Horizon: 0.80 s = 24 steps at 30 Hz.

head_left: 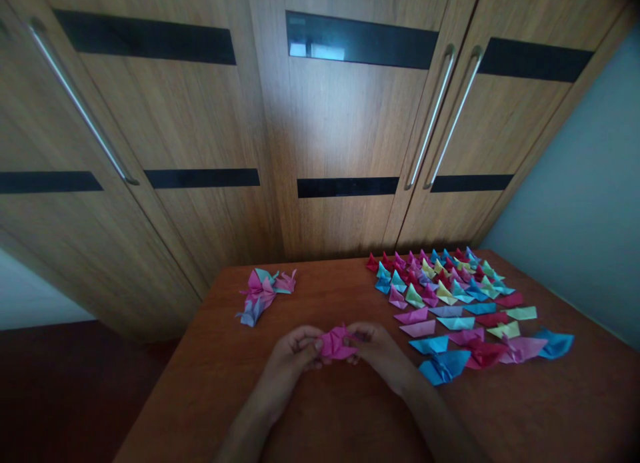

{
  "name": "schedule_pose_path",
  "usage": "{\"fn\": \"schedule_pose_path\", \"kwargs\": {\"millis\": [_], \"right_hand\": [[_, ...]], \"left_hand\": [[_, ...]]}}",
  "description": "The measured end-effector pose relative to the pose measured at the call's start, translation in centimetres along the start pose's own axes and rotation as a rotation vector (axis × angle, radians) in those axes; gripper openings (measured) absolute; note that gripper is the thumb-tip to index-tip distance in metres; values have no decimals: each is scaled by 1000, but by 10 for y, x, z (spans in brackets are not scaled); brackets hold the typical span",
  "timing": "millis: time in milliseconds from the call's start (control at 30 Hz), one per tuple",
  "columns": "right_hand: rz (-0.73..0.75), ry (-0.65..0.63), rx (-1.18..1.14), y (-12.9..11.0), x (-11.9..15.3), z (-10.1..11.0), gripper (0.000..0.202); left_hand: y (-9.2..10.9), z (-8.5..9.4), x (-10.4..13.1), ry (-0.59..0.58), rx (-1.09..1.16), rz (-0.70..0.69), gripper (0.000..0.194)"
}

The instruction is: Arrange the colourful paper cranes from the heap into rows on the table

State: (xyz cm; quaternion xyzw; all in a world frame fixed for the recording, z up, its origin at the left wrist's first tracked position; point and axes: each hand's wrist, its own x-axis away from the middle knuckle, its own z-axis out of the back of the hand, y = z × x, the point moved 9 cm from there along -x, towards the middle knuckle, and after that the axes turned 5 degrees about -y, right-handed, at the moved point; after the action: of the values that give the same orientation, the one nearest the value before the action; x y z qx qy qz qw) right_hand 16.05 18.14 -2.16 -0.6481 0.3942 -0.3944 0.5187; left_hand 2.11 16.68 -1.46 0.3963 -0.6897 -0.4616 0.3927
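Observation:
A pink folded paper piece (334, 344) is held between both hands above the near middle of the table; its exact shape is hard to make out. My left hand (299, 350) pinches its left side between thumb and fingers. On the opposite side, my right hand (374, 348) grips it the same way. Left of the hands lies a small heap of folded paper figures (261, 290) in pink, mint and lilac. To the right, many folded paper boats (440, 276) stand in rows, in red, pink, blue, yellow and green.
The brown wooden table (310, 290) runs back to a wooden wardrobe (340, 130) with long metal handles. Larger folded papers, among them a blue one (445, 366), lie close to my right forearm. A pale wall (585, 203) borders the right side.

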Motion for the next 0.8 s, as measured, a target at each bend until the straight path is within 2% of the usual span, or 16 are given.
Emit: {"fn": "schedule_pose_path", "kwargs": {"millis": [167,333,467,600,700,800], "right_hand": [[12,-5,7,-4,2,1,18],[45,-32,24,-9,2,0,24],[59,-18,123,-6,-1,4,29],[69,-36,179,-4,-2,3,29],[66,-38,194,-6,0,1,27],[59,-65,164,-10,3,-2,26]], "left_hand": [[0,2,1,14,17,1,17],[3,1,2,27,14,-7,20],[6,1,2,61,-82,12,29],[12,1,0,81,-234,-29,23],[13,-2,0,37,-322,-48,19],[12,-6,2,-22,-290,-30,19]]}}
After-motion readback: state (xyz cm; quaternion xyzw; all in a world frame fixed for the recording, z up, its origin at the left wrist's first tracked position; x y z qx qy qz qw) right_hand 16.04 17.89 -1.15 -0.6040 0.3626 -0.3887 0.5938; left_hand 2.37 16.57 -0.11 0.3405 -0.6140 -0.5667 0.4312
